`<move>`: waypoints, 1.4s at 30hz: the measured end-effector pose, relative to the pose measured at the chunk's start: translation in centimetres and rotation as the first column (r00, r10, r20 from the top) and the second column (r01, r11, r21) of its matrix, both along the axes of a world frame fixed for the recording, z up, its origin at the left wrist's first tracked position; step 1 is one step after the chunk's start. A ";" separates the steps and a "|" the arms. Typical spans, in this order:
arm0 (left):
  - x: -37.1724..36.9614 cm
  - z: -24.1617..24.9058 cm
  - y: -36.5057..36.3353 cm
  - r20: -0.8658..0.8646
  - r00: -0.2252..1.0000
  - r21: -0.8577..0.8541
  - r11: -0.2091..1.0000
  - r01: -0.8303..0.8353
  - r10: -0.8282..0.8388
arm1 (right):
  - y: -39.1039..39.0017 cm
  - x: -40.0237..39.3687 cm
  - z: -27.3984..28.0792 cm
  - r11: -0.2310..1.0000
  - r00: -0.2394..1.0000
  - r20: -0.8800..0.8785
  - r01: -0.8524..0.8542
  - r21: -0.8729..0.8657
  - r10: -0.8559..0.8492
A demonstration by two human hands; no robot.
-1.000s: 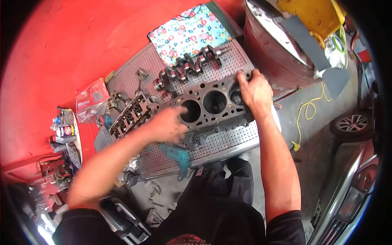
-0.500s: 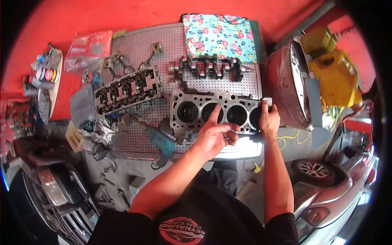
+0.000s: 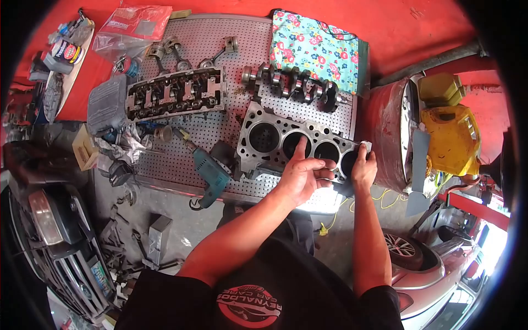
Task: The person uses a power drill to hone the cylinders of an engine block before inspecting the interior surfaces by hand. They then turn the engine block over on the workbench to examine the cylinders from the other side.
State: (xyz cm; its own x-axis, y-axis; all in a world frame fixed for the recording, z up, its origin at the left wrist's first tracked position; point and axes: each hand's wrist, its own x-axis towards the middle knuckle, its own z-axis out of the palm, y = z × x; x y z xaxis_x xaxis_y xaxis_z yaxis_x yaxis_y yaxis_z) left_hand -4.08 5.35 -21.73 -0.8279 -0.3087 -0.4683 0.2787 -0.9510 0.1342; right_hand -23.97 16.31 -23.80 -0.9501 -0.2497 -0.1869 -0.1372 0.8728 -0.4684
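Note:
A grey engine block (image 3: 281,125) with a row of round cylinder bores lies on the perforated metal bench. My left hand (image 3: 304,179) is over its near side, index finger stretched to the second bore from the left, thumb and other fingers loosely apart. At the block's right end, my right hand (image 3: 364,168) is wrapped round the corner, its fingertips on the top edge; the thumb side is partly hidden. Behind the block lies a crankshaft (image 3: 297,88). To the left are a cylinder head (image 3: 176,94) and a teal power drill (image 3: 210,175).
Pistons with connecting rods (image 3: 223,50) lie behind the cylinder head. A floral cloth (image 3: 316,47) covers the back right of the bench (image 3: 165,179). Right of it stand a red drum (image 3: 391,135) and a yellow container (image 3: 452,140). Parked cars flank both sides.
The camera view has turned, so the bench and block appear slanted down to the right. My left index finger stays at the second bore, and my right hand keeps its hold on the block's end.

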 end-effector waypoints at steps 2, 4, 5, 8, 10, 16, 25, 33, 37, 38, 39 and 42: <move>0.2 0.2 0.2 0.009 1.000 -0.025 1.000 0.005 -0.005 | 0.0 -0.2 -0.2 1.000 1.000 -0.008 0.004 0.015 -0.004; 0.5 0.3 0.2 0.031 0.999 -0.061 0.997 0.047 -0.045 | 0.0 -0.2 -0.2 0.999 1.000 -0.028 0.012 0.037 -0.011; 0.6 0.5 0.2 0.043 0.997 -0.077 0.995 0.069 -0.066 | 0.0 -0.2 -0.2 0.999 1.000 -0.028 0.011 0.034 -0.010; 0.9 1.5 0.1 0.292 0.922 -0.187 0.931 0.314 -0.253 | 0.1 -0.1 -0.2 1.000 1.000 -0.021 0.012 0.026 -0.011; 1.2 2.2 -0.2 0.376 0.878 -0.264 0.874 0.408 -0.297 | -0.1 -0.2 -0.2 1.000 1.000 -0.011 0.007 0.014 -0.007; 3.3 2.8 -0.7 0.467 0.810 -0.390 0.740 0.548 -0.354 | 0.1 -0.4 -0.7 1.000 0.999 -0.036 0.005 -0.002 -0.005; 1.8 1.0 -0.3 0.318 0.900 -0.320 0.859 0.399 -0.300 | 0.1 -0.5 -0.7 1.000 0.999 -0.038 0.007 -0.016 -0.008; 3.8 2.0 -0.7 0.436 0.849 -0.460 0.737 0.495 -0.299 | -0.3 -0.1 0.0 1.000 1.000 -0.024 0.005 -0.018 -0.005; 2.6 1.0 -1.1 0.459 0.832 -0.409 0.757 0.510 -0.313 | -0.1 -0.4 -0.7 1.000 0.999 -0.054 0.005 -0.023 -0.007; 2.0 0.5 -1.0 0.461 0.826 -0.374 0.774 0.512 -0.324 | -0.1 -0.3 -0.6 1.000 0.998 -0.057 0.003 -0.028 -0.005; 1.3 0.1 -0.9 0.462 0.822 -0.340 0.790 0.510 -0.332 | 0.0 -0.3 -0.4 1.000 0.999 -0.050 -0.003 -0.027 0.001; 0.5 0.3 -0.8 0.448 0.839 -0.363 0.794 0.487 -0.310 | -0.1 -0.2 -0.2 1.000 0.999 -0.041 -0.008 -0.025 0.007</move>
State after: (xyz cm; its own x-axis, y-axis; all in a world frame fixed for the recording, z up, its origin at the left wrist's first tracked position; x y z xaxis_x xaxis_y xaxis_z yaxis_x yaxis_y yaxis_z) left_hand -3.56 4.55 -21.46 -0.7308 -0.2335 -0.6414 -0.2625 -0.7712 0.5799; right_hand -24.18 16.18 -23.98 -0.9548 -0.2612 -0.1417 -0.1634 0.8598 -0.4838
